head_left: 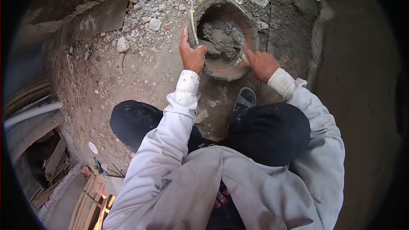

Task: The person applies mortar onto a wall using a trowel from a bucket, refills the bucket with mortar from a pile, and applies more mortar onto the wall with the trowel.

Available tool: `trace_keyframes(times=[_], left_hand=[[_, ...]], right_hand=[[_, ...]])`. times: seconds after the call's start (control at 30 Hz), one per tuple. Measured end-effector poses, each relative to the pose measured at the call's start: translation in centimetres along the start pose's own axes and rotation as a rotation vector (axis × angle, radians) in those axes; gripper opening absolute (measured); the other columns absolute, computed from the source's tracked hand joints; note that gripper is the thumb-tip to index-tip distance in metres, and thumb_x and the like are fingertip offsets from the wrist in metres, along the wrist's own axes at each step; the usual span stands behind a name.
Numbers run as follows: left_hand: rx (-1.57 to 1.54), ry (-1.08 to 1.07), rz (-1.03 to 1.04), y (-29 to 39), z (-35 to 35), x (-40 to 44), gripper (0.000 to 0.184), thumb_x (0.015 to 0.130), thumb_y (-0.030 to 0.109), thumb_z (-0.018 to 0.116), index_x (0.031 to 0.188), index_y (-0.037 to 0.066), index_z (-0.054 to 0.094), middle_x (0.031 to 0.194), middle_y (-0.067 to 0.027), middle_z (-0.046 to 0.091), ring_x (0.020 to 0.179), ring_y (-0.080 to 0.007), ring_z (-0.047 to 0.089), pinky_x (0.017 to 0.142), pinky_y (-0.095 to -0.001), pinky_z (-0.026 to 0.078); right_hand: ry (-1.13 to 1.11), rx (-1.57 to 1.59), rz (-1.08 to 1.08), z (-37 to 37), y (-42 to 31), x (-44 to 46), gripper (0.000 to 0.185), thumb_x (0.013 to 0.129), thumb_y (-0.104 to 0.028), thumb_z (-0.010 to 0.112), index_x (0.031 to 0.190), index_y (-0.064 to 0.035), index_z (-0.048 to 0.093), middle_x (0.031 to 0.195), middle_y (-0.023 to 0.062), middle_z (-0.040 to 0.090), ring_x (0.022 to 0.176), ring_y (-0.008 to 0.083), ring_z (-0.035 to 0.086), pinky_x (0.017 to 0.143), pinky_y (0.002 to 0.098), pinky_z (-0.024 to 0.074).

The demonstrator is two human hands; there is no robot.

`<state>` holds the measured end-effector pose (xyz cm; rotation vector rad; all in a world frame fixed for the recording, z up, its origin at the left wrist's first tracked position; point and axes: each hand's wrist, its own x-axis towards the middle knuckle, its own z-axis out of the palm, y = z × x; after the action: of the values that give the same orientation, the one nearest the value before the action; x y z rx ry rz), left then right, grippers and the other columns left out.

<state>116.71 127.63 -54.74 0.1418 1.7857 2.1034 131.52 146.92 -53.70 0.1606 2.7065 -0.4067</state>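
A round, mortar-caked bucket [232, 74] is tilted so its mouth faces me, at the upper middle of the head view. Wet grey mortar [219, 38] lies inside it. My left hand [193, 55] grips the left side of the rim, thumb over the edge and fingers outside. On the lower right of the rim, my right hand [261, 64] is closed round a light-coloured handle-like piece; its far end is unclear against the mortar inside. A thin wire handle [192, 23] of the bucket runs along the left of the rim.
Rubble and stones [154, 24] lie behind and left of the bucket. Wet mortar [289, 30] covers ground to its right, beside a raised edge [317, 47]. My knees [272, 132] are below. Bamboo pieces [87, 202] and a pale pipe [34, 114] are at lower left.
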Motion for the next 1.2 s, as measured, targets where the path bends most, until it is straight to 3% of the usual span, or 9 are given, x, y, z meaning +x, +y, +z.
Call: trace_keyframes(times=[0.13,0.3,0.37,0.53,0.7,0.9,1.0,1.07,1.2], left_hand=[[0.151,0.111,0.052,-3.2,-1.8,0.1,0.079,0.065,-0.006,0.062,0.141,-0.011,0.041,0.136,-0.0219,0.053,0.128,-0.0270,0.050,0.110,-0.0310,0.035],[0.286,0.024,0.110,-4.3,0.2,-2.3,0.081,0.067,-0.005,0.063,0.145,-0.002,0.041,0.145,-0.0197,0.048,0.140,-0.0268,0.039,0.115,-0.0338,0.029],[0.259,-0.030,0.155,-3.5,0.9,-3.2,0.080,0.069,-0.006,0.060,0.146,-0.002,0.039,0.145,-0.0199,0.047,0.140,-0.0271,0.039,0.115,-0.0339,0.028],[0.245,0.019,0.134,-3.0,-0.8,-3.6,0.080,0.070,-0.006,0.058,0.147,-0.002,0.036,0.146,-0.0214,0.045,0.141,-0.0282,0.038,0.116,-0.0343,0.027],[0.209,0.024,0.145,-3.4,-1.1,-2.4,0.080,0.070,-0.005,0.058,0.146,-0.002,0.036,0.146,-0.0223,0.045,0.141,-0.0294,0.038,0.116,-0.0347,0.028],[0.281,0.055,0.160,-3.8,-1.0,-2.0,0.079,0.069,-0.004,0.060,0.145,-0.005,0.038,0.143,-0.0226,0.048,0.138,-0.0314,0.042,0.115,-0.0353,0.030],[0.308,0.059,0.156,-3.4,-1.6,-1.9,0.079,0.069,-0.001,0.063,0.144,-0.005,0.039,0.142,-0.0227,0.049,0.135,-0.0314,0.046,0.113,-0.0355,0.032],[0.190,0.056,0.162,-2.9,-2.1,-1.6,0.077,0.067,-0.003,0.060,0.142,-0.007,0.040,0.134,-0.0192,0.054,0.124,-0.0239,0.052,0.107,-0.0321,0.038],[0.056,0.043,0.038,-3.6,-4.3,-0.6,0.080,0.067,-0.008,0.055,0.145,-0.005,0.036,0.122,-0.0100,0.056,0.101,-0.0153,0.056,0.082,-0.0247,0.048]], right_hand=[[0.112,-0.160,-0.161,-5.3,0.3,-2.2,0.009,0.095,-0.013,0.046,0.099,-0.0046,0.046,0.068,0.0166,0.061,0.067,0.0384,0.064,0.060,0.0512,0.0491],[0.229,-0.237,-0.041,-3.4,4.7,5.0,0.022,0.086,-0.014,0.063,0.100,-0.0011,0.053,0.085,0.0224,0.064,0.080,0.0414,0.065,0.068,0.0527,0.0507],[-0.216,-0.095,0.127,-1.1,4.0,9.7,0.033,0.079,-0.018,0.067,0.104,0.0037,0.059,0.101,0.0276,0.065,0.094,0.0441,0.065,0.081,0.0499,0.0531],[-0.410,0.039,0.091,1.1,0.0,7.7,0.041,0.074,-0.018,0.070,0.107,0.0068,0.063,0.102,0.0297,0.066,0.099,0.0457,0.064,0.088,0.0481,0.0527],[-0.336,-0.155,-0.114,-4.6,-2.4,2.6,0.036,0.074,-0.012,0.067,0.104,0.0048,0.058,0.090,0.0289,0.065,0.087,0.0464,0.065,0.081,0.0533,0.0525],[0.147,-0.410,-0.213,-7.3,2.1,3.6,0.034,0.076,-0.005,0.064,0.107,0.0025,0.050,0.073,0.0164,0.056,0.071,0.0398,0.062,0.064,0.0526,0.0488],[-0.317,-0.271,0.128,-5.4,3.1,7.0,0.023,0.076,-0.011,0.069,0.093,0.0034,0.063,0.095,0.0273,0.068,0.094,0.0387,0.069,0.081,0.0456,0.0554],[-0.522,0.143,0.396,-3.9,0.6,6.7,0.041,0.076,-0.021,0.072,0.101,0.0111,0.065,0.095,0.0301,0.068,0.084,0.0382,0.071,0.076,0.0435,0.0570],[-0.610,0.272,0.204,0.4,0.5,4.7,0.032,0.074,-0.024,0.072,0.077,0.0071,0.070,0.068,0.0180,0.068,0.060,0.0275,0.068,0.057,0.0418,0.0535]])
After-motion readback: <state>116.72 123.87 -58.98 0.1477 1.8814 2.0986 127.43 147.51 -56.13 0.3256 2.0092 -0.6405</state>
